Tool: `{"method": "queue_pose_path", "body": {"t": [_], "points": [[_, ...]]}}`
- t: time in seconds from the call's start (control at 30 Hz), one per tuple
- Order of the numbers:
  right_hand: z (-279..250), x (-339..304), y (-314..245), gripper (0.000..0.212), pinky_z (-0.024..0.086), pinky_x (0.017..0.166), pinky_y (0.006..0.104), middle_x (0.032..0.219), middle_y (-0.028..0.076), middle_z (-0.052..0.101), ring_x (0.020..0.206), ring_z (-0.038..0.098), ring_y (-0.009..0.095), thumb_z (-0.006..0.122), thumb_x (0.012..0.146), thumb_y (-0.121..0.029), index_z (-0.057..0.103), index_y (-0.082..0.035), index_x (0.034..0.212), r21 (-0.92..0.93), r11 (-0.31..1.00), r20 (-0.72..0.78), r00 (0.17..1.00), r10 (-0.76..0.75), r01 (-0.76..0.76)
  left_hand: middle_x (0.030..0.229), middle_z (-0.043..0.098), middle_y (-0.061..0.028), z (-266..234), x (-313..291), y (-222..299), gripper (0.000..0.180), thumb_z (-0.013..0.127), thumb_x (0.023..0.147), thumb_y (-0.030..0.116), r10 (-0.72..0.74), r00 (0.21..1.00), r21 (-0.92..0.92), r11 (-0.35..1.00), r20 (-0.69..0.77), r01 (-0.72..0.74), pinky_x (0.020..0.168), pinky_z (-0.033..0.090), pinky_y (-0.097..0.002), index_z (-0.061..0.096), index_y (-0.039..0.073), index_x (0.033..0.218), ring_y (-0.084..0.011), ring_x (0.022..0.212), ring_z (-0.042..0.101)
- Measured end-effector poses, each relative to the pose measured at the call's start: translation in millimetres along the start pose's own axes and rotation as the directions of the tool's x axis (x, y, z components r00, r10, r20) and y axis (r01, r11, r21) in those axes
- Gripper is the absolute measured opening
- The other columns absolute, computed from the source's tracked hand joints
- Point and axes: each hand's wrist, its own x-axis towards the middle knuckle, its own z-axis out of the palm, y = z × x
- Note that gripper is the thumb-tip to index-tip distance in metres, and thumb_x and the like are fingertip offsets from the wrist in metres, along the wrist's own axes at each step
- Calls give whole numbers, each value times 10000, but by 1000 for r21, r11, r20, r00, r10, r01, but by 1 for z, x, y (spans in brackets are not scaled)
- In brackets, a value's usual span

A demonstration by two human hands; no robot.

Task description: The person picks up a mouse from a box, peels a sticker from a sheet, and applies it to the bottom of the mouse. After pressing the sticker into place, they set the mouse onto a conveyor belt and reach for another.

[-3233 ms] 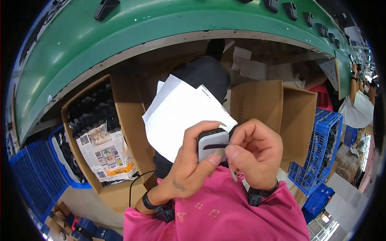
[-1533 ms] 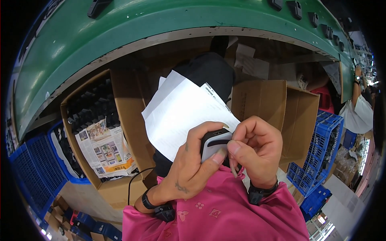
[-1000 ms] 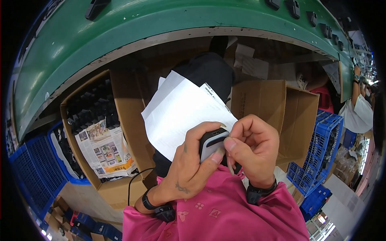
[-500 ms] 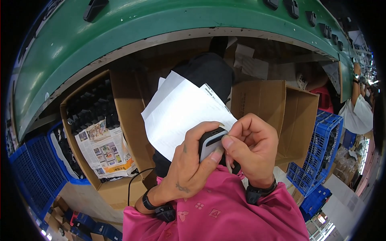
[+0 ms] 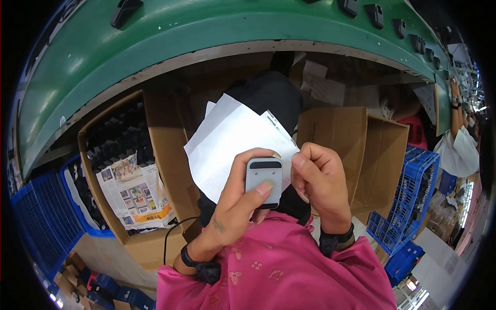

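Note:
My left hand (image 5: 231,207) is wrapped round a small grey device with rounded corners (image 5: 263,179), its thumb pressed on the broad face. A black strip crosses each end of that face, and two small dots sit below the upper strip. Close by on the right, my right hand (image 5: 324,183) is closed in a pinch, apart from the device. Whatever its fingertips hold, if anything, is too small to make out. White paper sheets (image 5: 221,137) lie over my lap, beyond both hands.
A green work table (image 5: 206,33) curves across the far side, with several black plastic parts (image 5: 375,16) on it. At left, a cardboard box (image 5: 163,150) holds black parts and newspaper (image 5: 133,191). Another cardboard box (image 5: 333,132) and a blue crate (image 5: 398,217) stand at right.
The device has turned so its broad grey face points up toward me. My right hand has come off its edge and moved slightly right, still pinched.

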Motion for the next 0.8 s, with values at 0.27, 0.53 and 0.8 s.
{"method": "queue_pose_path", "body": {"t": [0.27, 0.53, 0.8], "points": [[-6, 6, 8, 127, 314, 440, 185, 597, -23, 471, 490, 412, 42, 545, 908, -103, 517, -61, 791, -359, 918, -305, 908, -286, 168, 919, 545, -23, -44, -9, 15, 336, 527, 862, 277, 337, 902, 229, 932, -269, -280, 500, 424, -203, 525, 48, 1108, -65, 690, 527], [-29, 13, 23, 135, 394, 706, 197, 849, -12, 557, 790, 500, 62, 579, 875, -80, 566, 3, 981, -506, 848, -192, 938, -289, 157, 1024, 573, -91, -273, -24, -23, 444, 579, 891, 198, 430, 387, 368, 902, -816, -227, 577, 516, -240, 438, 17, 1271, -126, 664, 574], [-18, 15, 23, 186, 397, 638, 199, 793, -11, 567, 704, 484, 51, 660, 827, -123, 582, 15, 926, -498, 866, -111, 987, -115, 45, 888, 622, -228, -416, -24, -116, 476, 745, 704, 113, 728, 215, 740, 544, -650, 395, 716, 479, -404, 561, -20, 1122, -406, 751, 603]]}}
